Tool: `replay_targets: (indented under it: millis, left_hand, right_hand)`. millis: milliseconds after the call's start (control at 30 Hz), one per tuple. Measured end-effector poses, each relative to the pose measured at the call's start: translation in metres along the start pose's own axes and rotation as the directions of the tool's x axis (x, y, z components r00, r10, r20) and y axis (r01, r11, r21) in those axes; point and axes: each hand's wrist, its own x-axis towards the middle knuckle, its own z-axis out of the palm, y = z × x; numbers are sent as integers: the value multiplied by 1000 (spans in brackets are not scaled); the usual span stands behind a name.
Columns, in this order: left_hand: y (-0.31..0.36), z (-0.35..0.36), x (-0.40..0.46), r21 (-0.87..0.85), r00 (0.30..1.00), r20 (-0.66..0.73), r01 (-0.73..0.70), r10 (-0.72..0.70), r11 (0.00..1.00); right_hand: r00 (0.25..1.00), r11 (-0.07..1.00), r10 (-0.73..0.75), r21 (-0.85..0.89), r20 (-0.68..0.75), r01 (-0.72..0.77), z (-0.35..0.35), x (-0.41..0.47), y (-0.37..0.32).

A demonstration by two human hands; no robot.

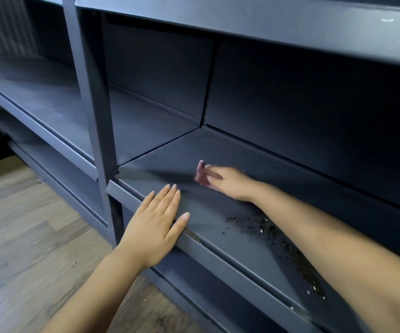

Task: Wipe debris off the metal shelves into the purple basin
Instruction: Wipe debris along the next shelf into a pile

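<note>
Cloth (pixel 202 175) on shelf (pixel 218 227), debris (pixel 261 228) right of it, floor (pixel 25 236) left below

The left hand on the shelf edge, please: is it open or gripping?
Open: the left hand rests flat, fingers straight, on the shelf front edge.

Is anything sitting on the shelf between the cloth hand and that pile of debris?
Nothing visible does. The right hand presses the pink cloth on the shelf, and the debris lies nearer the front edge, bare metal between. The left hand rests off to the side. No basin is in view.
</note>
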Motion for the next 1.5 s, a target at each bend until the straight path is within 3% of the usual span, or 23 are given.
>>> replay_targets:
  millis: [100, 267, 367, 467, 567, 667, 933, 1133, 1233, 1333, 1500]
  left_hand:
    - [2, -1, 0, -9, 1000, -18, 7, -8, 1000]
    - [-3, 3, -2, 3, 1000, -11, -22, 22, 1000]
    - [0, 1, -1, 20, 1000, 1, -20, 20, 1000]
    - [0, -2, 0, -16, 1000, 20, 3, -3, 1000]
    - [3, -4, -1, 1, 999, 36, 20, -20, 1000]
    - [4, -4, -1, 8, 999, 20, 32, -32, 999]
    - [-1, 1, 0, -23, 999, 35, 18, -17, 1000]
    - [11, -16, -4, 62, 988, 148, -53, 43, 997]
    - [18, -9, -10, 71, 988, 91, -131, 124, 989]
    - [20, -4, -11, 96, 988, 47, -153, 149, 984]
    - [18, 0, -10, 125, 984, 29, -178, 175, 976]
  right_hand:
    - [998, 994, 54, 99, -45, -49, -2, -33, -3]
    - [998, 992, -38, 119, -40, 43, -8, -108, 4]
    - [1000, 988, -10, 154, -21, 13, -15, -114, 7]
    - [992, 963, 77, 264, -95, -49, -28, -90, 12]
    - [974, 974, 150, 197, -169, -116, -33, -60, 26]
    - [986, 979, 138, 160, -89, -123, -17, -55, 34]
    - [991, 985, 104, 146, -85, -91, -11, -123, 24]
    - [901, 885, 368, 383, -229, -264, -39, -165, 42]
    - [828, 825, 503, 424, -247, -374, -42, -199, 62]
    - [803, 725, 557, 594, -211, -347, -30, -213, 59]
    - [852, 858, 491, 270, -182, -437, -12, -198, 43]
